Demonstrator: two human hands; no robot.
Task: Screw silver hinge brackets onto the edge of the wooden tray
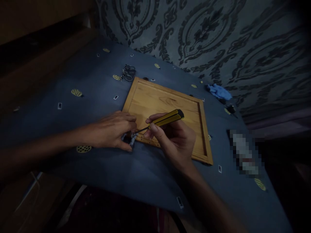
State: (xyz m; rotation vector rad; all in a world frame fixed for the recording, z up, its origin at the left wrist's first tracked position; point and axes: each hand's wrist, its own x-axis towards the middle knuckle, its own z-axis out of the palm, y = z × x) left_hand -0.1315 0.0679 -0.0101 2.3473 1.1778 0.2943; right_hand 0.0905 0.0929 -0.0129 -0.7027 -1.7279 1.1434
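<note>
A wooden cabinet door point(155, 100) with a raised frame lies flat on the table. At its near left corner sits a metal hinge point(132, 139), partly covered by my fingers. My left hand point(114, 131) grips this hinge, thumb on the near side and fingers over the door's edge. In my right hand point(175, 139) is a yellow and black screwdriver point(167, 119), held tilted, its handle up to the right. The thin shaft points down left, and its tip meets the hinge; whether it is seated in a screw I cannot tell. Small dark holes show along the near edge.
Several metal hinges point(128, 72) lie in a pile beyond the door's far left corner. A blue cloth or glove point(220, 92) and a small dark object point(230, 108) are at the far right. A blurred-out item point(245, 153) rests near the right edge. Patterned wallpaper point(206, 35) backs the table.
</note>
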